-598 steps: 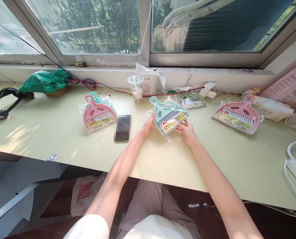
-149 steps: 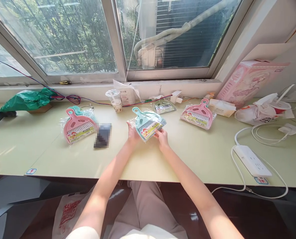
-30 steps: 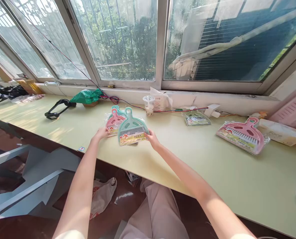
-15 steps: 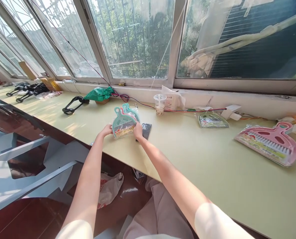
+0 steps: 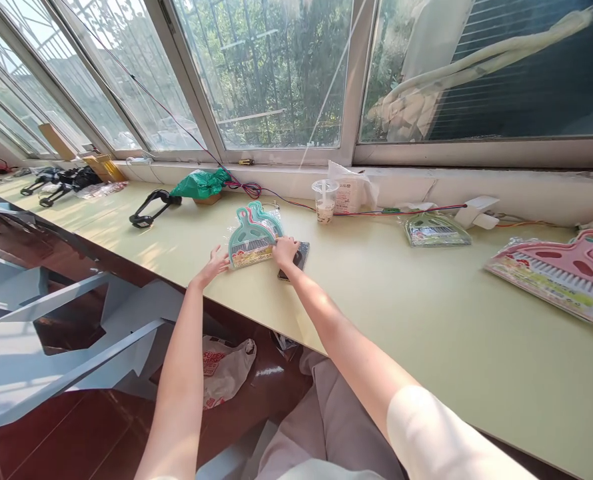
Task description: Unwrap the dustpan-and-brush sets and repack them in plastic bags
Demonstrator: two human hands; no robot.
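Observation:
A wrapped stack of teal and pink dustpan sets [image 5: 251, 241] lies on the pale yellow table [image 5: 376, 313], handles toward the window. My left hand [image 5: 213, 267] is at its left edge, fingers spread and holding nothing. At the stack's right edge, my right hand [image 5: 285, 251] is closed, its fingers bent over the corner; what lies between the fingertips is hidden. A dark phone [image 5: 300, 257] lies flat beside and partly under my right hand.
Pink wrapped dustpan sets [image 5: 561, 277] and a green one [image 5: 434, 230] lie to the right. A plastic cup [image 5: 325, 202] and paper bag [image 5: 349, 193] stand near the window. A green bag [image 5: 200, 185] and black frame-like device [image 5: 151, 208] are at the left, with cables behind.
My left hand has let go of the stack's left side and opened. The stack lies flatter on the table. My right hand remains at its right edge. The camera view has shifted slightly.

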